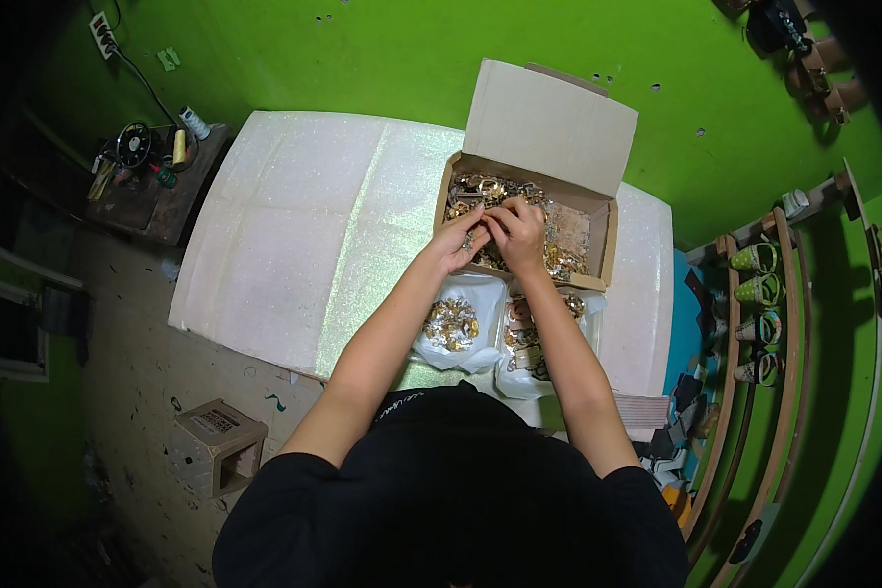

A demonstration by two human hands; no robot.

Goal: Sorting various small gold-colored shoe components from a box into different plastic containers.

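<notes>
An open cardboard box (609,240) with its lid (551,125) raised holds many small gold and silver metal buckles (564,261). Over its left part, my two hands meet close together. My left hand (453,245) is partly curled around small shiny metal pieces (469,239), likely buckles. Beside it, my right hand (521,233) bends with thumb and fingertips pinched; whatever lies between them is too small to make out. Nearer to me, a white plastic bag (481,297) holds more buckles (451,324). A second plastic-lined container (524,384) with metal pieces sits under my right forearm.
A glittery white sheet (274,225) covers the table. At the left stands a small dark table (157,211) with thread spools. A wooden rack (725,392) with sandals (759,289) runs along the right wall. On the floor is a small box-like stool (216,446).
</notes>
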